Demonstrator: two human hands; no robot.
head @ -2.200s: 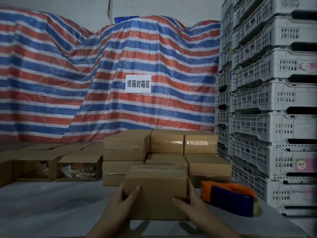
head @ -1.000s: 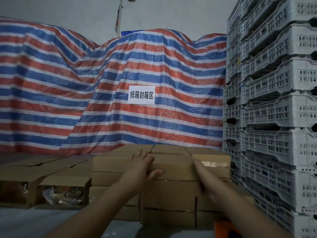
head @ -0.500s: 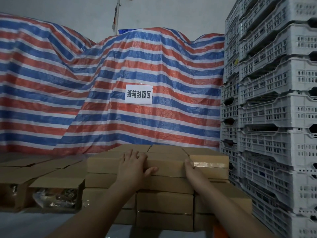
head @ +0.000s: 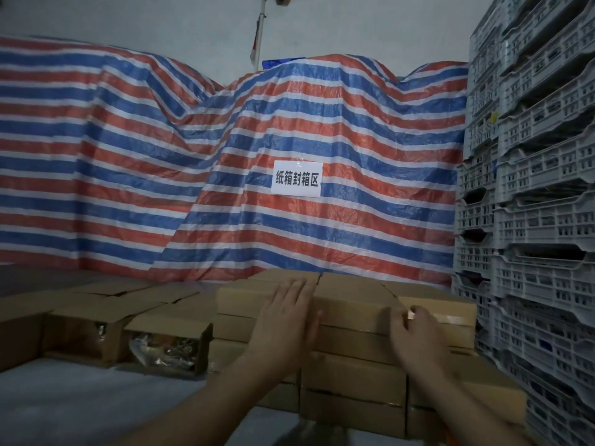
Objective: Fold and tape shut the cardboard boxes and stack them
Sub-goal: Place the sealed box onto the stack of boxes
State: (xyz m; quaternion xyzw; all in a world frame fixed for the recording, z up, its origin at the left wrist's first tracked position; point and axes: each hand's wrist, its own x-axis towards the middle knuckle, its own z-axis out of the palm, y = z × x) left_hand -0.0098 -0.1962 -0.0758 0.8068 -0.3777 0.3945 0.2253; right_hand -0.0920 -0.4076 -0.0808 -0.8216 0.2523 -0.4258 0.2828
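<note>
A taped cardboard box (head: 352, 304) lies on top of a stack of sealed boxes (head: 351, 375) in the middle of the head view. My left hand (head: 286, 320) lies flat against the box's left end with straight fingers. At the box's right front corner is my right hand (head: 415, 333); its fingers are loosely bent and touch the cardboard without gripping it. More sealed boxes (head: 444, 313) sit to the right and behind at the same height.
Unsealed boxes (head: 167, 342) with packaged goods visible inside line the grey table (head: 80, 400) on the left. White plastic crates (head: 541, 220) are stacked high on the right. A striped tarp (head: 225, 172) with a white sign (head: 297, 179) hangs behind.
I have lifted the box from the table front onto the stack. In the last half second my right hand slid back from the box's end and my left hand flattened.
</note>
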